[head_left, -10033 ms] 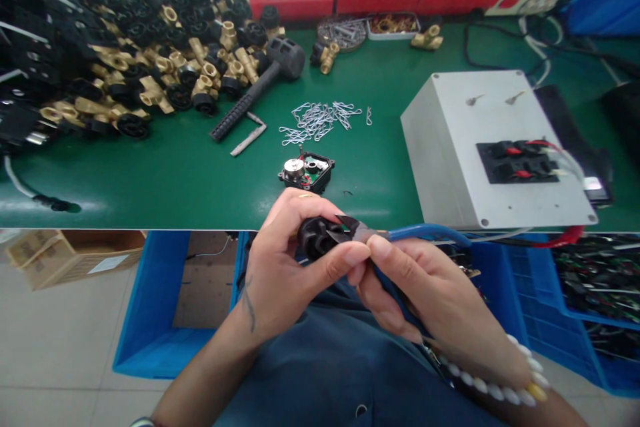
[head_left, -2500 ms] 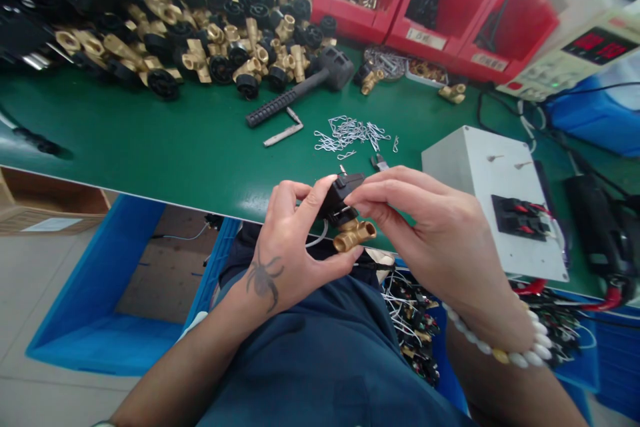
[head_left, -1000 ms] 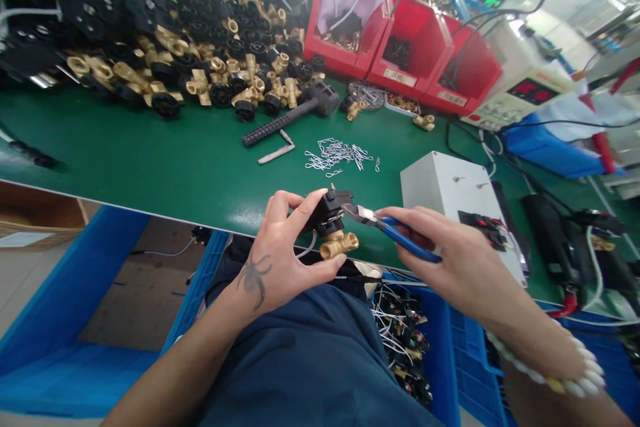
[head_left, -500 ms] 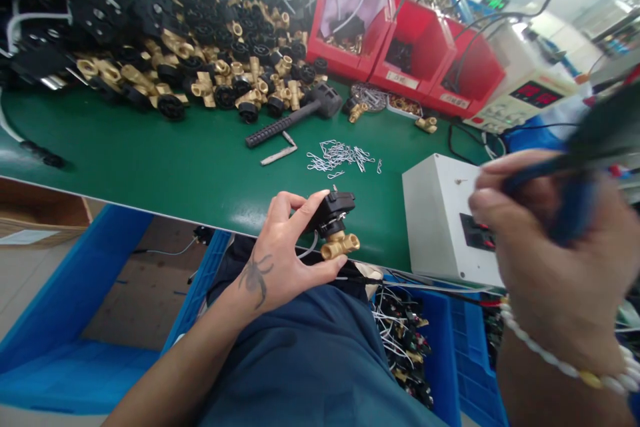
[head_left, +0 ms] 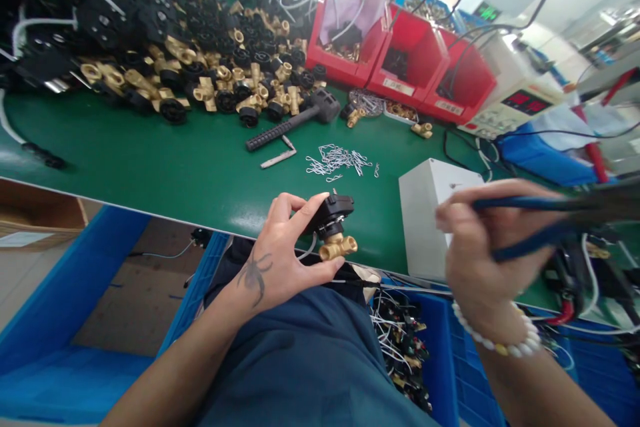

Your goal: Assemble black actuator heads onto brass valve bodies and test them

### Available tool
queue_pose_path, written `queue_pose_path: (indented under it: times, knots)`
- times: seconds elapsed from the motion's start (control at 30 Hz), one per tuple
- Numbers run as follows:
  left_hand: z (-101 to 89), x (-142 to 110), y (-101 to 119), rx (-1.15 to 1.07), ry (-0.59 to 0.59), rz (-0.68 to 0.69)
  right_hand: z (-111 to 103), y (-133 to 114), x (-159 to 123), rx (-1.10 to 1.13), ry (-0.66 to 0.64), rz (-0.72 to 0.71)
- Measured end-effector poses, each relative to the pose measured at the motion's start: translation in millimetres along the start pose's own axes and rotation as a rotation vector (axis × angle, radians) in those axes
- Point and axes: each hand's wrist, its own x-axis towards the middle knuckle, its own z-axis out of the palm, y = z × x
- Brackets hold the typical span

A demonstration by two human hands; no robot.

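Observation:
My left hand (head_left: 280, 250) is closed round a small brass valve with a black cap (head_left: 334, 227), held just below the near edge of the green table (head_left: 165, 160). My right hand (head_left: 487, 250) is off to the right in front of the white box (head_left: 425, 213). Its fingers are wrapped round blue-handled pliers (head_left: 530, 223), whose handles point right and are blurred. A white bead bracelet sits on that wrist.
A heap of brass and black valve parts (head_left: 200, 80) fills the table's far left. A black mallet (head_left: 295, 121), a metal strip (head_left: 279, 159) and several wire clips (head_left: 337, 160) lie mid-table. Red bins (head_left: 400, 60) stand behind. A blue crate of wired parts (head_left: 405, 347) sits below.
Ten seconds ago both hands worked a black part with the pliers. A second ago the pliers' tip touched the valve cap; since then my right hand has swung away right with the pliers. My left hand stays put.

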Motion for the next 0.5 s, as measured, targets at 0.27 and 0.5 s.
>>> queue_pose_path:
  times: [0.27,0.5]
  knots:
    - [-2.1,1,0,-0.049,-0.023,-0.005,-5,-5,13,-0.012,0.129,-0.008]
    - [-1.8,0,-5,-0.071,-0.039,-0.014,-4,-5,12,-0.154,-0.438,-0.141]
